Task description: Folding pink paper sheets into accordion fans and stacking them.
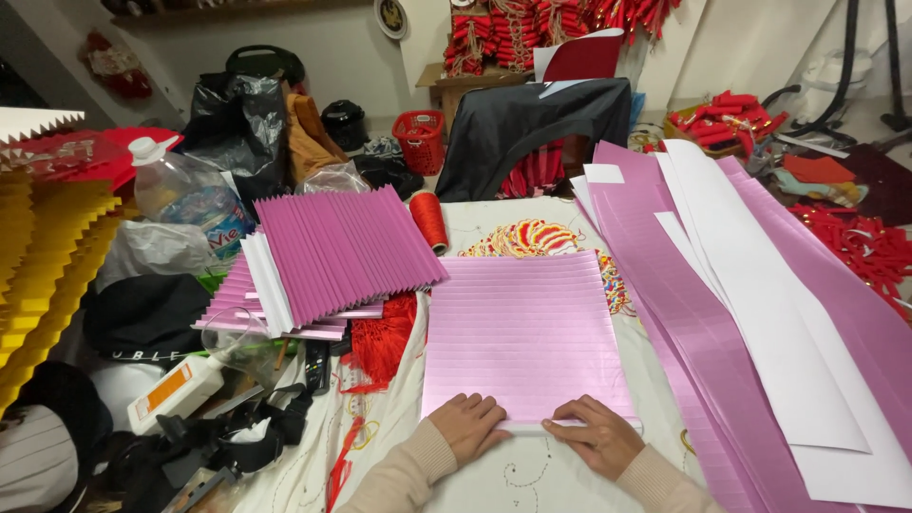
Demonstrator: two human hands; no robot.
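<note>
Centrally, the left hand (467, 425) and right hand (597, 439) are pressing flat, fingers down, on the near edge of a pink creased paper sheet (527, 332) lying on the counter (532, 475). Light and pliable, probably easily torn; best gripped at edges. Pleated pink stacks (342, 247) are crowding the left, long pink strips (684, 313) the right.
</note>
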